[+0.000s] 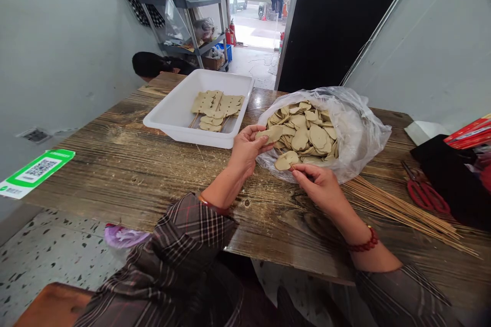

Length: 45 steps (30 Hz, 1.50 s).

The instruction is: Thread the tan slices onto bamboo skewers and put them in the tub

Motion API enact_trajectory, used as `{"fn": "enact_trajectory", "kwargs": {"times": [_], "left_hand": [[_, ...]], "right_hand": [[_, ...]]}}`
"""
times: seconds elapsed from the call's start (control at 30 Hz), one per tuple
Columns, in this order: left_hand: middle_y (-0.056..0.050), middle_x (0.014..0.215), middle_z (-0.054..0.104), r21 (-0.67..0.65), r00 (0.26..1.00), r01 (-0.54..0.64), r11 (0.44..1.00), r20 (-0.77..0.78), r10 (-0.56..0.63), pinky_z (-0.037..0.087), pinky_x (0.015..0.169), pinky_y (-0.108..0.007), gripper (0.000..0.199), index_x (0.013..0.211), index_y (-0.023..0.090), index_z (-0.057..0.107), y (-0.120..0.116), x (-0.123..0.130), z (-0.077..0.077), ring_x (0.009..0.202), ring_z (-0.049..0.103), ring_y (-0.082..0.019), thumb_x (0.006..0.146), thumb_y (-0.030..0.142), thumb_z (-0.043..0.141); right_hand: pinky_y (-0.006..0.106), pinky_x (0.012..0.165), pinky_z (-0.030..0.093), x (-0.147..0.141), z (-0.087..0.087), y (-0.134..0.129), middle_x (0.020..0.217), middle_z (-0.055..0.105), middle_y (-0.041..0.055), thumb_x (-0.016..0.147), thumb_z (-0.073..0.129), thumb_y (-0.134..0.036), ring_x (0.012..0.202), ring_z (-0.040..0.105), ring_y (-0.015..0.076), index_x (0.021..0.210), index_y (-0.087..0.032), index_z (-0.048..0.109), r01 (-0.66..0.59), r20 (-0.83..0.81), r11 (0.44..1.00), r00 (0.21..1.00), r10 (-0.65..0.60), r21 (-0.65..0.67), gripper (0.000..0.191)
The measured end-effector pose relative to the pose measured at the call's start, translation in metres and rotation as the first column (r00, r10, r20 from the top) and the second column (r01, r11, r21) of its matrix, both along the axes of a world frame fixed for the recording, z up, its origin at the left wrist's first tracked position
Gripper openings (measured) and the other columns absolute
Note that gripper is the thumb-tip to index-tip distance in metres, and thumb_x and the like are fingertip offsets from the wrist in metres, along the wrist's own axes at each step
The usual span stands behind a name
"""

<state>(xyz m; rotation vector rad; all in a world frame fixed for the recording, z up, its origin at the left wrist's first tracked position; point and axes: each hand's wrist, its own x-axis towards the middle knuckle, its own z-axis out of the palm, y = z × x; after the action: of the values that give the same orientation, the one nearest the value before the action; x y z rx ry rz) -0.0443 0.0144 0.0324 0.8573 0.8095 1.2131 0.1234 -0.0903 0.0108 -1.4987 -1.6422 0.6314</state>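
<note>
Table (pixel 153 179): brown wood, spanning the middle of the frame. Card (pixel 37 173): green and white, printed with a square code, at the table's left end. Right hand (pixel 321 186), right of centre: thumb and fingers closed in a pinch on a thin stick, its tip at a tan slice (pixel 285 161); whether the stick pierces it cannot be told. Bundle of sticks (pixel 406 210), lower right, beside the right wrist. Scissors (pixel 426 195): red-handled, far right. Left hand (pixel 244 149), centre: thumb and fingers closed on a single slice, held flat over the bag's edge. Bag (pixel 358 130): clear plastic, mouth open, right of centre, holding a pile of loose slices (pixel 307 130). Tub (pixel 187 132): white, upper centre-left, containing skewered slices (pixel 218 104). Cart (pixel 203 2): grey, shelved, upper left, beside the doorway.
</note>
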Motion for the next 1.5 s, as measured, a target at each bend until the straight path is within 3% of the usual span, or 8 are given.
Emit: {"fn": "enact_trajectory", "kwargs": {"times": [0.33, 0.47, 0.6, 0.97, 1.5], "left_hand": [[0.000, 0.080, 0.068, 0.059, 0.999, 0.024, 0.998, -0.040, -0.022, 0.058, 0.071, -0.027, 0.032, 0.094, 0.015, 0.059, -0.0071, 0.0048, 0.0002, 0.070, 0.066, -0.011, 0.065, 0.015, 0.073], [0.001, 0.078, 0.068, 0.045, 0.998, 0.036, 0.998, -0.046, -0.034, 0.057, 0.067, -0.025, 0.032, 0.094, 0.015, 0.059, -0.0090, 0.0069, -0.0001, 0.067, 0.066, -0.011, 0.065, 0.015, 0.073], [0.000, 0.080, 0.069, 0.009, 0.999, 0.034, 0.999, -0.030, -0.034, 0.058, 0.065, -0.026, 0.031, 0.096, 0.016, 0.058, -0.0085, 0.0070, -0.0010, 0.067, 0.068, -0.013, 0.068, 0.013, 0.070], [-0.003, 0.082, 0.070, -0.071, 0.994, 0.072, 0.995, 0.084, -0.066, 0.058, 0.065, -0.028, 0.030, 0.098, 0.014, 0.055, -0.0047, 0.0024, 0.0018, 0.067, 0.070, -0.016, 0.072, 0.008, 0.068], [-0.002, 0.075, 0.069, -0.110, 0.988, 0.100, 0.989, 0.132, -0.085, 0.058, 0.070, -0.033, 0.030, 0.096, 0.014, 0.055, -0.0052, 0.0034, -0.0003, 0.064, 0.068, -0.014, 0.071, 0.013, 0.072]], "right_hand": [[0.031, 0.068, 0.051, -0.0009, -0.0025, 0.0023, 0.088, 0.077, 0.0065, 0.088, 0.055, -0.032, 0.076, 0.070, 0.0210, 0.096, -0.017, 0.076, 0.035, 0.012, 0.999, 0.999, -0.036, 0.028, 0.027], [0.030, 0.064, 0.051, -0.0016, -0.0022, 0.0023, 0.086, 0.077, 0.0065, 0.087, 0.055, -0.032, 0.073, 0.070, 0.0208, 0.096, -0.016, 0.076, 0.048, 0.016, 0.998, 0.999, -0.048, 0.030, 0.028], [0.033, 0.072, 0.053, -0.0020, -0.0025, 0.0012, 0.095, 0.077, 0.0081, 0.088, 0.055, -0.032, 0.083, 0.071, 0.0230, 0.096, -0.017, 0.076, 0.046, 0.029, 0.997, 0.998, -0.047, 0.062, 0.027], [0.035, 0.078, 0.056, 0.0010, -0.0086, 0.0018, 0.097, 0.077, 0.0083, 0.088, 0.057, -0.031, 0.087, 0.072, 0.0231, 0.096, -0.019, 0.076, 0.022, 0.062, 0.985, 0.998, -0.033, 0.172, 0.023], [0.037, 0.080, 0.055, 0.0007, -0.0103, 0.0018, 0.097, 0.077, 0.0080, 0.089, 0.057, -0.032, 0.089, 0.071, 0.0229, 0.098, -0.020, 0.075, 0.010, 0.045, 0.987, 0.999, -0.017, 0.162, 0.024]]}}
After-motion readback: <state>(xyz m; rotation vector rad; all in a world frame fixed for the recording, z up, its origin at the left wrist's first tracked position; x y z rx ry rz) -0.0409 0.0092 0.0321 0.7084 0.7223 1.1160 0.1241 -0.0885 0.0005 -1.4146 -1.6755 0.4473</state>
